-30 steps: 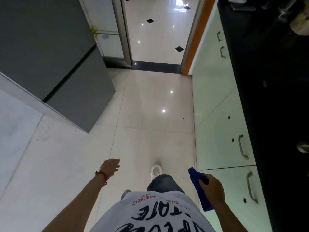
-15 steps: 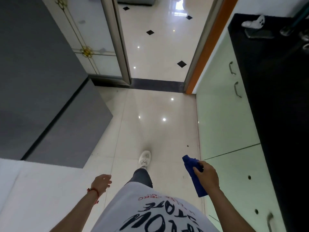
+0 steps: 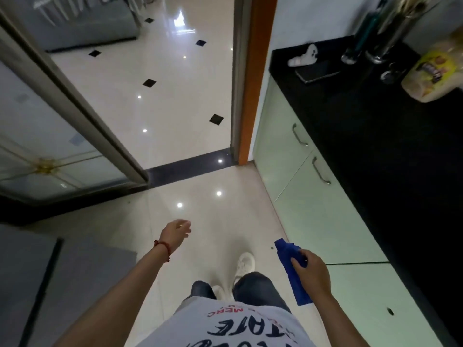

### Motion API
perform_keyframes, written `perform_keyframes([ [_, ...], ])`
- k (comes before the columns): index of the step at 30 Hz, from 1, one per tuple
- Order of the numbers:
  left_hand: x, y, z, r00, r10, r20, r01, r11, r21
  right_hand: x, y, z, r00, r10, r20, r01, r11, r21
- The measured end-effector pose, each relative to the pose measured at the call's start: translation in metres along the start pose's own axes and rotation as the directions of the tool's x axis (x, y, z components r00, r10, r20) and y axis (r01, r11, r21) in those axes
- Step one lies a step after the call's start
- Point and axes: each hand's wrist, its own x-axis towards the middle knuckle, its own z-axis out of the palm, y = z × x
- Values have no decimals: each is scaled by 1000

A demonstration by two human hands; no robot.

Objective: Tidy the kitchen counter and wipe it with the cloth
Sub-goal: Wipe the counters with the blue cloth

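Note:
A folded blue cloth (image 3: 290, 266) hangs from my right hand (image 3: 312, 274), which grips it low at the right, beside the pale green cabinet fronts. The black kitchen counter (image 3: 390, 156) runs along the right side, above and to the right of that hand. My left hand (image 3: 175, 232) swings free over the floor at centre, fingers loosely apart, holding nothing. At the counter's far end lie a white object (image 3: 304, 57), a dark flat phone-like item (image 3: 317, 72), a yellow-labelled bag (image 3: 431, 73) and metal containers (image 3: 385, 26).
A glass sliding door (image 3: 50, 136) stands at the left, and an open doorway with an orange frame (image 3: 248, 91) leads ahead to a glossy tiled room. A grey appliance (image 3: 57, 284) sits at lower left. Cabinet handles (image 3: 320, 171) jut from the green doors.
I have walked forward toward the doorway; the counter's far end with its items has come into view. My left hand has swung forward. The cloth stays in my right hand.

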Motion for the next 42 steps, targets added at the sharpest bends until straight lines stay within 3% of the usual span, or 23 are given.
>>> perform_keyframes([
  [8, 80, 103, 45, 990, 55, 127, -79, 979, 187, 91, -56, -50, 988, 31, -150, -6, 987, 163],
  [15, 108, 220, 95, 912, 300, 281, -388, 854, 347, 141, -108, -116, 933, -23, -360, 119, 962, 245],
  [19, 119, 302, 140, 781, 458, 425, -616, 678, 400, 162, -121, -154, 843, 13, -538, 135, 962, 236],
  [22, 128, 356, 177, 642, 538, 546, -753, 576, 318, 180, -122, -181, 790, 67, -610, 113, 961, 253],
  [26, 154, 408, 227, 442, 597, 670, -897, 316, 310, 208, -119, -217, 711, 189, -677, 20, 957, 289],
  [29, 177, 434, 259, 328, 591, 737, -940, 125, 318, 233, -116, -241, 633, 223, -741, -61, 969, 239],
  [33, 209, 450, 291, 278, 496, 823, -913, -131, 387, 271, -111, -257, 612, 151, -776, -175, 983, 54],
  [36, 229, 450, 300, 275, 388, 880, -872, -285, 398, 294, -103, -248, 694, 176, -698, -265, 964, -20],
  [39, 239, 449, 299, 256, 353, 900, -849, -363, 384, 309, -95, -224, 781, 288, -554, -336, 942, 16],
  [42, 243, 450, 298, 250, 342, 906, -839, -391, 379, 318, -94, -204, 756, 347, -554, -410, 912, 13],
])
